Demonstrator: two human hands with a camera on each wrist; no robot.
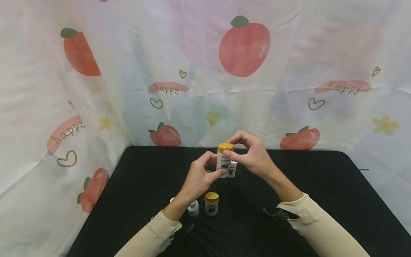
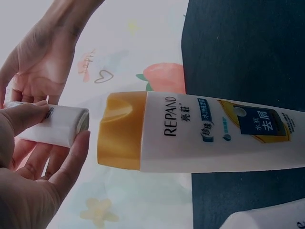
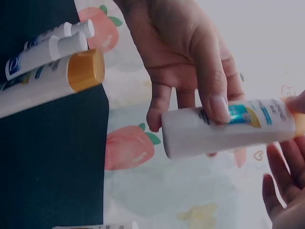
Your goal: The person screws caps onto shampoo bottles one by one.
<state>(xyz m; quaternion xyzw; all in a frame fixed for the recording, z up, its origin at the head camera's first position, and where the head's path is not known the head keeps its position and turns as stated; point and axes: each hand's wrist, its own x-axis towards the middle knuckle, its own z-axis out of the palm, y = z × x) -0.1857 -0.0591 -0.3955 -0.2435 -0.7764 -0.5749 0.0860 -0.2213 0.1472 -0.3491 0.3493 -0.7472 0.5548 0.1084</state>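
Note:
A white shampoo bottle (image 1: pixel 222 161) with a gold cap is held up over the far part of the table, upright in the head view. My left hand (image 1: pixel 199 175) grips its lower body, thumb across the label. The right hand (image 1: pixel 253 153) pinches the gold cap (image 1: pixel 226 146) between thumb and fingers. In the right wrist view the left thumb (image 3: pixel 219 106) lies along the label, and the bottle's base shows bare. Nearer, below the hands, a second gold-capped shampoo bottle (image 1: pixel 211 204) stands on the table, its REPAND label (image 2: pixel 171 117) readable in the left wrist view.
Beside the standing shampoo bottle is a small white bottle (image 1: pixel 193 210); another white bottle (image 3: pixel 52 33) is partly hidden by my left forearm in the head view. Behind the held bottle stands a white labelled bottle (image 1: pixel 233 170). Black cloth (image 1: pixel 154 167) covers the table, before a fruit-print curtain (image 1: pixel 199 43).

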